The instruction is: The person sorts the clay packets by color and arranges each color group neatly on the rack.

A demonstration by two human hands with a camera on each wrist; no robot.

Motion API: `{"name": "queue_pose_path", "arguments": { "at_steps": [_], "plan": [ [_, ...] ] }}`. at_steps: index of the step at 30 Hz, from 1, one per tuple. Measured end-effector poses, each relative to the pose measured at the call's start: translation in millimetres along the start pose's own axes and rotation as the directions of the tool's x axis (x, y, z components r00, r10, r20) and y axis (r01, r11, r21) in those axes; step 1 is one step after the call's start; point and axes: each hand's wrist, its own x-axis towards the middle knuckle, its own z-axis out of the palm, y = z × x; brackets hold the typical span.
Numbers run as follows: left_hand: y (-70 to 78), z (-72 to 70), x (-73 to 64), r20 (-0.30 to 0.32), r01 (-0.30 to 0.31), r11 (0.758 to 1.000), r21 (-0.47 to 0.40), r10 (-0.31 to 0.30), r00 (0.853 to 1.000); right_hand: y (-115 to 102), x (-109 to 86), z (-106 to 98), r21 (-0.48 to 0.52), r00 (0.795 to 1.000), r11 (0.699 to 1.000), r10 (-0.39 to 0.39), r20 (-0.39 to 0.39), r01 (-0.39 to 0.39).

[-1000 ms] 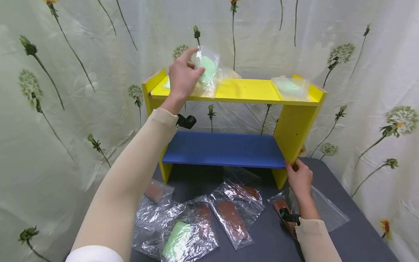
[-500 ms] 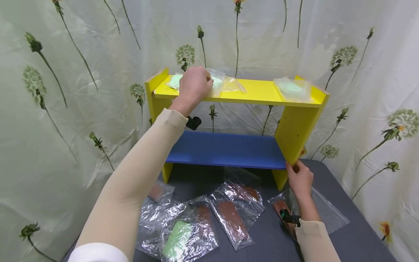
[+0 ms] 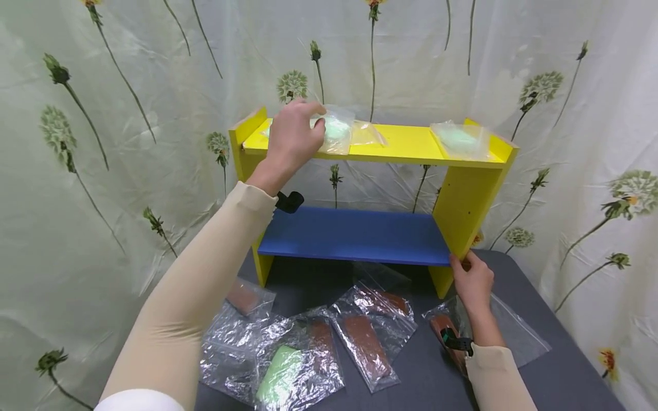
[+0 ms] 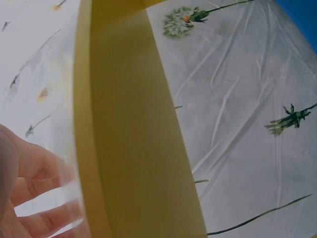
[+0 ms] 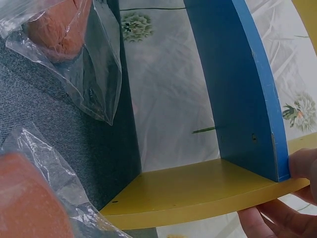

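The left hand (image 3: 293, 134) is held over the top board (image 3: 403, 140) of the shelf (image 3: 465, 200), toward its left end, with thumb and forefinger bowed apart and a gap seen between them; nothing is seen gripped, though whether the film is touched by a fingertip cannot be told. The shelf's right side is pinched by the right hand (image 3: 472, 282), low down where the blue board (image 3: 354, 234) is met — thumb inside, fingers outside. Just right of the left hand, on the top board, the green bag (image 3: 336, 132) is laid, its lump partly hidden by that hand, so its long axis cannot be told. Any adjustment of it would be judged to fall to the left hand, which is plainly nearer; the right hand is placed well below and to the right, at the opposite side of the shelf. At the top board's right end another bag (image 3: 457, 137), also green inside, is rested. In front of the shelf, on the table (image 3: 519, 285), a brown bag (image 3: 365, 342) and a mixed bag (image 3: 280, 377) are spread, and behind the shelf a flowered curtain (image 3: 159, 131) is hung.
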Motion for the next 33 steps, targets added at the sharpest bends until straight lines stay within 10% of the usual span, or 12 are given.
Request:
{"name": "queue_pose_path", "arguments": {
  "at_steps": [18, 33],
  "plan": [
    [-0.4, -32.5, -60.2, -0.122, -0.224, 0.972, -0.075, 0.214, 0.969, -3.8, -1.8, -0.3, -0.016, 1.0, 1.0, 0.02, 0.006, -0.02],
    [-5.4, -21.7, -116.1, -0.199, -0.347, 0.933, -0.091, 0.324, 0.925, -3.1, -0.9, -1.6, -0.011, 0.999, 0.999, 0.036, 0.016, -0.035]
  ]
}}
